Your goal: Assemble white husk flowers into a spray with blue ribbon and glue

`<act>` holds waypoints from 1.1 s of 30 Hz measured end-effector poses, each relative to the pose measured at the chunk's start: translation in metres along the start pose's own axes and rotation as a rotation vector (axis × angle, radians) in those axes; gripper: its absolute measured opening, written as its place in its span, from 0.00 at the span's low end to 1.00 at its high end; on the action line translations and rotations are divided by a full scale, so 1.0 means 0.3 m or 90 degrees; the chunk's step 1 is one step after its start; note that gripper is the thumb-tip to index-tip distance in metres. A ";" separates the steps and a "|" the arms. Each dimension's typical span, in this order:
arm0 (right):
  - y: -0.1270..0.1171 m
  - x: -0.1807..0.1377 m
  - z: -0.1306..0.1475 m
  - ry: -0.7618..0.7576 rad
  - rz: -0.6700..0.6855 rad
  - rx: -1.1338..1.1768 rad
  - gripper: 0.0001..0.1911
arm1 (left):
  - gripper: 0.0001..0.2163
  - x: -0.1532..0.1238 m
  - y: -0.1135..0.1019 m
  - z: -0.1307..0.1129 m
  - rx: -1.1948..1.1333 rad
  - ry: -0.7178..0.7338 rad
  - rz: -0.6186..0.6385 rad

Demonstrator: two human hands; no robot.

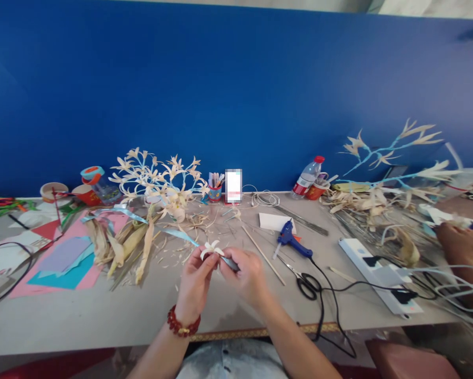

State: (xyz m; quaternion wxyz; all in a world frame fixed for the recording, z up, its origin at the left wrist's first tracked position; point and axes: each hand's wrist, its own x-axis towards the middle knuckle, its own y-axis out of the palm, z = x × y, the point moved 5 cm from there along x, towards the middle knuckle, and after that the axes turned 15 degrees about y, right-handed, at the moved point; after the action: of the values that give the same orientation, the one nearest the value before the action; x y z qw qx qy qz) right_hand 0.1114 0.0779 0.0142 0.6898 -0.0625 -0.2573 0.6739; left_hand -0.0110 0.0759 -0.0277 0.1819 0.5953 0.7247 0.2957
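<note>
My left hand (199,281) pinches a small white husk flower (211,249) with several narrow, spread petals. A light-blue ribbon (177,234) runs from behind these fingers up and left across the table. My right hand (244,273) is closed around a slim grey tool (230,263), its front end close to the flower; I cannot make out its exact kind. The two hands are close together above the table's near half. Beyond them stands a bunch of finished pale flowers (161,181) on light-blue stems. Dried corn husks (129,242) lie to the left.
To the right lie a blue glue gun (293,239), black-handled scissors (308,286), a thin stick (263,255) and a power strip (378,276) with loose cables. A bottle (308,178) leans behind. A co-worker's hand (459,242) is at the far right. Coloured paper (64,255) lies left.
</note>
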 end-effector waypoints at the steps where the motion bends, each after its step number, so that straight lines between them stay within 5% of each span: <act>1: 0.003 -0.002 0.003 -0.009 0.002 -0.010 0.05 | 0.06 0.001 -0.002 -0.005 0.009 0.016 -0.005; 14: 0.071 0.029 -0.056 0.373 0.311 0.492 0.16 | 0.05 0.002 0.011 -0.036 -0.058 -0.033 0.058; 26: 0.007 0.051 -0.031 0.281 0.253 0.292 0.13 | 0.06 0.002 -0.004 -0.042 -0.028 -0.054 0.062; 33: 0.009 0.046 -0.038 0.288 0.332 0.321 0.12 | 0.07 -0.007 0.003 -0.033 -0.053 -0.080 0.081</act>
State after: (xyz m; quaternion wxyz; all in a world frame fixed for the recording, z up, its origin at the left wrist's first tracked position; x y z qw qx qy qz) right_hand 0.1134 0.0945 0.0071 0.5289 -0.1012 0.0975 0.8370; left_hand -0.0159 0.0720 -0.0198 0.2326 0.6493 0.6596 0.2988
